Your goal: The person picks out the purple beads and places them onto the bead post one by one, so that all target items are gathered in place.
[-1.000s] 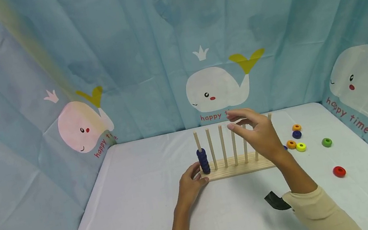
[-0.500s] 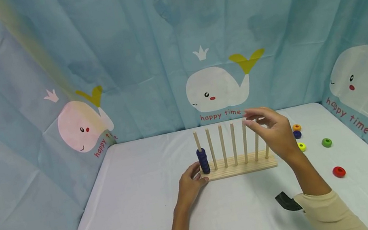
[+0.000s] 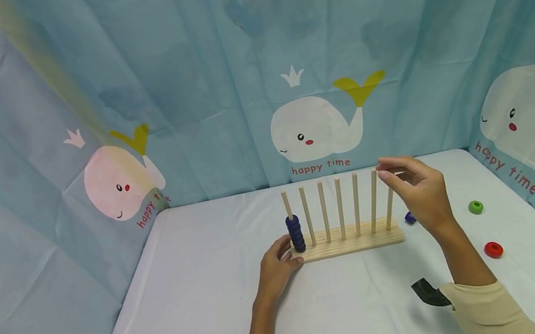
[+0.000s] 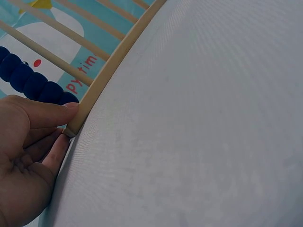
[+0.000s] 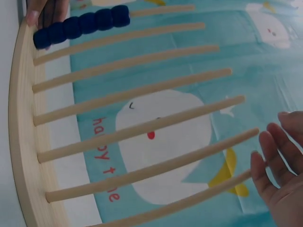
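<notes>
A wooden peg rack (image 3: 351, 246) with several upright pegs stands on the white table. Dark blue beads (image 3: 295, 235) are stacked on its leftmost peg; the other pegs are bare. My left hand (image 3: 276, 270) grips the left end of the rack's base, and the left wrist view shows the thumb on the base (image 4: 106, 71) with a finger underneath. Up by the tops of the rightmost pegs is my right hand (image 3: 424, 193). Its fingers are loosely curved, and in the right wrist view nothing shows between the fingers (image 5: 279, 146).
Right of the rack lie a dark blue bead (image 3: 410, 218), a green bead (image 3: 476, 207) and a red bead (image 3: 494, 250). My right hand blocks the view of part of the table there. A blue whale-print curtain (image 3: 194, 114) hangs behind and beside the table.
My right hand has moved right along the peg tops, from the middle pegs to the rightmost ones. It now covers the orange and yellow beads. My left hand and the rack look unmoved.
</notes>
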`<state>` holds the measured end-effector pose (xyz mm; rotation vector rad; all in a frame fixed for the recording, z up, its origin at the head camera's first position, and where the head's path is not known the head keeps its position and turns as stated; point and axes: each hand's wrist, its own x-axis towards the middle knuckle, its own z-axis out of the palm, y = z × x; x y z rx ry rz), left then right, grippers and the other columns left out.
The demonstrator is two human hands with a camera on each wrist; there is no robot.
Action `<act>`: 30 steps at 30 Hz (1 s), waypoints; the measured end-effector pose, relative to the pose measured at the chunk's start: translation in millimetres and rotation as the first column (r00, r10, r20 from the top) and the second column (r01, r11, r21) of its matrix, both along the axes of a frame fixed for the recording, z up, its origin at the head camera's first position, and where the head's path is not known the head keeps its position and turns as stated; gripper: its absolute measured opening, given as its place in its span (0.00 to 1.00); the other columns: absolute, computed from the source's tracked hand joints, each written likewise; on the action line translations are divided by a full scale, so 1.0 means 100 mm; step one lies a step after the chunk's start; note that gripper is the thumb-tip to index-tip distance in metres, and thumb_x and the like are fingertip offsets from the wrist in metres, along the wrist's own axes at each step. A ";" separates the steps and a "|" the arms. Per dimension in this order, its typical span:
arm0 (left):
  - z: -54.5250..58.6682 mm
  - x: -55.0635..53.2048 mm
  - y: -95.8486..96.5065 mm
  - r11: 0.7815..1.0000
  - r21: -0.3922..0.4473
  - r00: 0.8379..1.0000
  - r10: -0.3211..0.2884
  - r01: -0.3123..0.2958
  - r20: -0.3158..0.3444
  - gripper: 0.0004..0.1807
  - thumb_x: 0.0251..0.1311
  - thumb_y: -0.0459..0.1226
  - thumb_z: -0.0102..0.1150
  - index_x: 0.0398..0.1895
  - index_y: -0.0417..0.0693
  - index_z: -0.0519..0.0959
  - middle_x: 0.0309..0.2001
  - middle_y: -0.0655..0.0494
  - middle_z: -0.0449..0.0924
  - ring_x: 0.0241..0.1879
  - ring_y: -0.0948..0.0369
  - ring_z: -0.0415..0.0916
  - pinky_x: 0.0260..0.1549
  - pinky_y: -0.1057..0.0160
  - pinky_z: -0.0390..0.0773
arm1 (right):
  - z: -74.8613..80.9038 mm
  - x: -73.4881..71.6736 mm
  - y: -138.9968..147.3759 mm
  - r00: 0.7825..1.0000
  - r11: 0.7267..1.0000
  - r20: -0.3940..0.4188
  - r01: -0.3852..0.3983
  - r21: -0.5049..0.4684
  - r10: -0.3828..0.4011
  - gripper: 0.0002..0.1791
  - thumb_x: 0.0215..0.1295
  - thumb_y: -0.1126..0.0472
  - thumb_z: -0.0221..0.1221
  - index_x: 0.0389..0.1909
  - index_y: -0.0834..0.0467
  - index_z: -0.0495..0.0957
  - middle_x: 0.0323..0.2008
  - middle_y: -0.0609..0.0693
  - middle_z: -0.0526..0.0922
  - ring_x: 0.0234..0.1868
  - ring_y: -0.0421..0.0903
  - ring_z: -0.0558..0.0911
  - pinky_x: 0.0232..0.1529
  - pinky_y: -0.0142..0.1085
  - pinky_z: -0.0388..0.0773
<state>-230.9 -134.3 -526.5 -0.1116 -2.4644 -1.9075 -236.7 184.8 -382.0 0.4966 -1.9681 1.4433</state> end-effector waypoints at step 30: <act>0.00 -0.01 0.00 1.000 0.025 1.000 -0.010 0.010 -0.014 0.35 0.61 0.27 0.69 0.74 0.39 0.73 0.72 0.37 0.74 0.74 0.42 0.70 0.72 0.58 0.77 | -0.19 -0.17 0.48 0.970 0.977 0.136 0.208 -0.048 -0.200 0.14 0.76 0.62 0.64 0.57 0.62 0.87 0.45 0.35 0.88 0.43 0.32 0.86 0.46 0.16 0.83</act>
